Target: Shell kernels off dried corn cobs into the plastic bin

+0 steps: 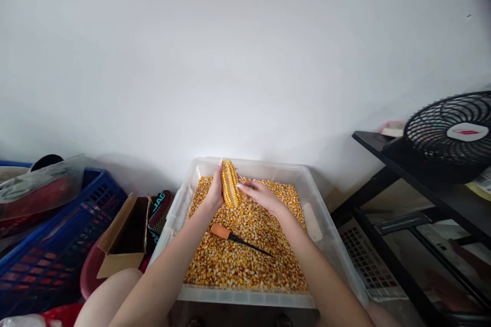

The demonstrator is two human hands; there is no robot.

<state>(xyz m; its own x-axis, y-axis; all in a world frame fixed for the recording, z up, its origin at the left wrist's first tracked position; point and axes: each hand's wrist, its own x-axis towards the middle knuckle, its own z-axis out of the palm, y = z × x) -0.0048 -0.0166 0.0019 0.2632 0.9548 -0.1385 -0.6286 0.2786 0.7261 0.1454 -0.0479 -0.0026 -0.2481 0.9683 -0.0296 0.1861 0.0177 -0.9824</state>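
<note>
Over bin [320, 199]: one cob [231, 183] (two hands), one awl [238, 238].

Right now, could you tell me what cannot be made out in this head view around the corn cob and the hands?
- Far side of the corn cob: hidden by the left hand wrapped behind it.
- Right hand fingertips: too small to tell how firmly they press.
- Tip of the orange-handled tool: thin, lost among kernels.
- Depth of the clear tub: kernels cover its floor.
- Fan: cut off by the right edge.
</note>
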